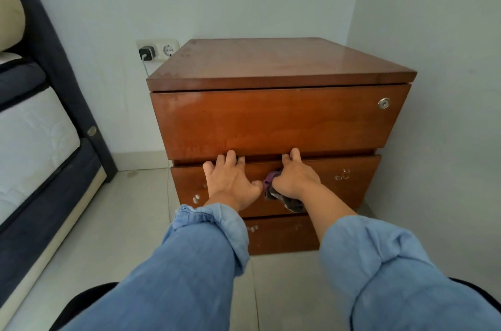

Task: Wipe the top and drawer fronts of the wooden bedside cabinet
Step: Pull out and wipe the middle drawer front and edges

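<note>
Both hands at the top edge of the middle drawer, cloth in the right one.

My left hand (230,180) lies spread on the middle drawer (349,181), fingers hooked over its top edge; my right hand (294,177) grips the same edge, a dark cloth (273,192) bunched under its palm. The cabinet (271,119) stands in the corner beside the bed (40,127). I judge the job partly done: the top (271,62) and top drawer (271,119) show smears, perhaps wipe marks, while pale spots remain on the middle and bottom drawer (282,235). All three drawers look nearly shut, the middle one perhaps slightly out; I cannot tell what is inside.
</note>
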Tool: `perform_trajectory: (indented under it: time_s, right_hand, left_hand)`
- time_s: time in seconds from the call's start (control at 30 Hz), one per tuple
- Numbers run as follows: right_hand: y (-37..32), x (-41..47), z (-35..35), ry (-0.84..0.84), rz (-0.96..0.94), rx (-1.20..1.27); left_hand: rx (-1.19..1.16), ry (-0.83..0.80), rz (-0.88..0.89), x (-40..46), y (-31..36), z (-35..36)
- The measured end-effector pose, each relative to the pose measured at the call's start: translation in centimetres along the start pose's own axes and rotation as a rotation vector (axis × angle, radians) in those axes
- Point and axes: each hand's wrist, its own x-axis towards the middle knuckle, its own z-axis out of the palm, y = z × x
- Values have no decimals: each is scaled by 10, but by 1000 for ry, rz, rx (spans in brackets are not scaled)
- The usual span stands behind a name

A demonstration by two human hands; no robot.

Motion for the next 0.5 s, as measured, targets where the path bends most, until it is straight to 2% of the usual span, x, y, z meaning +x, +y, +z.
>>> perform_trajectory:
  time_s: [0.13,0.23,0.37,0.5]
  right_hand:
    - [1,-1,-2,-10,-5,24]
    - [3,-7,0,-75,53,19]
    - [2,-16,-3,-174,74,55]
    - [9,-23,-5,-147,54,141]
  left_hand:
    - [-12,-25,-13,0,-1,-4]
    - [-17,-110,-58,-7,3,-4]
    - [-45,-122,-74,-22,13,-6]
    - [-9,-165,-28,-25,21,-12]
